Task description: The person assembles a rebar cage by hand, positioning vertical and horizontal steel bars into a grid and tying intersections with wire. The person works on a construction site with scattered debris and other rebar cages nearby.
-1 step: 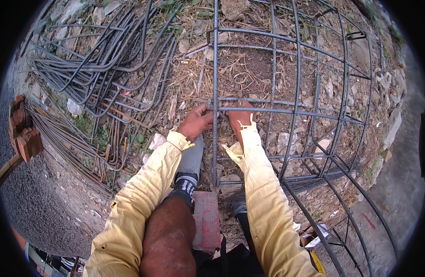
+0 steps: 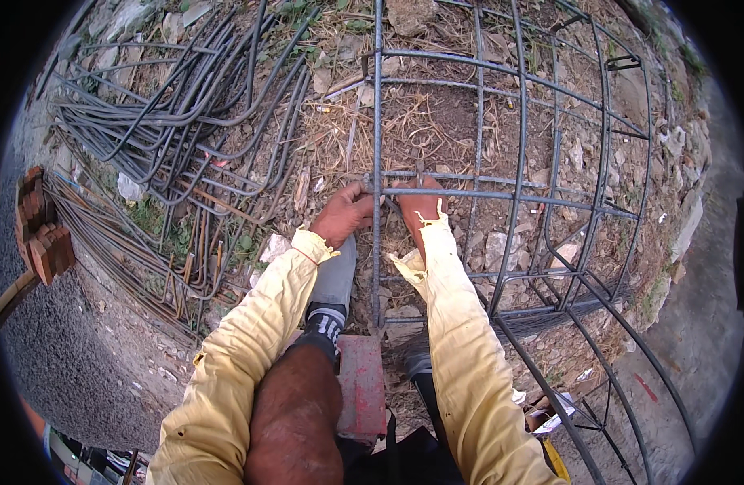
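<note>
A cage of grey steel reinforcing bars [image 2: 518, 121] lies in front of me and to my right. At its left end an upright-looking bar [image 2: 377, 121] crosses a sideways bar [image 2: 461, 192]. My left hand [image 2: 342, 217] is closed at this crossing, thumb and fingers against the left side of the end bar. Just right of the bar, my right hand [image 2: 419, 208] is closed behind the sideways bar. A short dark metal piece [image 2: 420, 169] sticks up past its knuckles; what lies inside the fist is hidden. Both arms wear torn yellow sleeves.
Bent steel bars [image 2: 186, 113] are heaped at the far left, with thinner rusty rods [image 2: 121, 234] nearer. Red bricks [image 2: 48, 250] stand at the left edge beside dark gravel [image 2: 56, 356]. A worn red block [image 2: 361, 388] is between my legs. Stones and dry grass cover the ground.
</note>
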A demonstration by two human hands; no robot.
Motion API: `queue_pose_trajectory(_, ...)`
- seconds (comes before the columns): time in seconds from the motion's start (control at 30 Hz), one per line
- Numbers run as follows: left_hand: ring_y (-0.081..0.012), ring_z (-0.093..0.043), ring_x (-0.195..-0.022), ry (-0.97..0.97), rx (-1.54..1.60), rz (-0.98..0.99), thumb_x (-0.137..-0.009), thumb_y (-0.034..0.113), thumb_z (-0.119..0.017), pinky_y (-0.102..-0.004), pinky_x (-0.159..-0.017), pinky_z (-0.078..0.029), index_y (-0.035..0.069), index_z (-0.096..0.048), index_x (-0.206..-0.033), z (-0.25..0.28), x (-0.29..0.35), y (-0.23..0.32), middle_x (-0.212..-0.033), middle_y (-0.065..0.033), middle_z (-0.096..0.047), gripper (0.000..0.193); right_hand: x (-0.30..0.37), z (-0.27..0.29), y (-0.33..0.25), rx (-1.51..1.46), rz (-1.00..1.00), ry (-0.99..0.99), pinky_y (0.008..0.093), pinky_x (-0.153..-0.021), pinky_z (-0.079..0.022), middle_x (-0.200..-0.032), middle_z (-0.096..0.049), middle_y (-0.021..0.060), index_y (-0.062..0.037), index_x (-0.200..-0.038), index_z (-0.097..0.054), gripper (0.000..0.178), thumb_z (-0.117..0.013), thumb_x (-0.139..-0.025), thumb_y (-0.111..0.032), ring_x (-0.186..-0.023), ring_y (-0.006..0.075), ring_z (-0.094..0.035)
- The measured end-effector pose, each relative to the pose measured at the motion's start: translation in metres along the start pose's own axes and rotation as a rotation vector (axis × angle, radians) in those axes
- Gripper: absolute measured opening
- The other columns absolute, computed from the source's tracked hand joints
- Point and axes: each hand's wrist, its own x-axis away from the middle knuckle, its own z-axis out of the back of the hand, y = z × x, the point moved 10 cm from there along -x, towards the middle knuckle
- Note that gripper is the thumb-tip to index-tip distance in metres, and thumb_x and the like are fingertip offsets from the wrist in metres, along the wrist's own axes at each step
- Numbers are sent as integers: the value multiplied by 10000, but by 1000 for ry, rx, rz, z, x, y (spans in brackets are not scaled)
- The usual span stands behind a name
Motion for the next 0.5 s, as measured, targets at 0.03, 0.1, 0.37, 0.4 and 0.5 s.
queue_pose_trajectory(0.03, -153, -654, -888, 20, -7, 27, -927, 199, -671, -305, -744, -521, 38, -584, -1145, 2, -1, -1, -1029, -48, -662, 285, 3, 4, -5, 51, -3, 22, 477, -785, -530, -924, -687, 257, 23, -977, -643, 391, -739, -788, -305, -913, 406, -678)
queue_pose_trajectory(0.1, -158, -661, -875, 39, -39, 58, -930, 183, -661, -305, -732, -523, 33, -593, -1145, -5, -7, -1, -1029, -57, -668, 271, -3, 13, 0, 67, 51, 134, 449, -669, -509, -762, -657, 200, -5, -851, -634, 364, -782, -762, -326, -740, 358, -654)
queue_pose_trajectory(0.37, -172, -661, -692, 161, -213, 48, -934, 118, -633, -283, -563, -504, 23, -653, -1021, 7, -23, -5, -865, -73, -686, 130, 8, 21, -7, 82, 133, 277, 434, -666, -509, -744, -653, 200, 8, -866, -619, 322, -764, -778, -266, -697, 350, -652)
queue_pose_trajectory(0.4, -173, -661, -694, 164, -134, 62, -930, 103, -630, -284, -570, -505, 26, -654, -1015, 7, -23, -8, -862, -75, -687, 117, 15, 23, -12, 57, 138, 292, 430, -671, -511, -757, -657, 197, 12, -886, -615, 304, -753, -787, -240, -699, 337, -654)
queue_pose_trajectory(0.5, -179, -662, -705, 149, 69, 81, -917, 56, -623, -286, -595, -511, 30, -655, -999, 0, -23, -11, -860, -81, -689, 92, 22, 23, -7, -115, 68, 267, 440, -719, -521, -824, -670, 223, 29, -983, -589, 321, -724, -817, -210, -798, 382, -666)
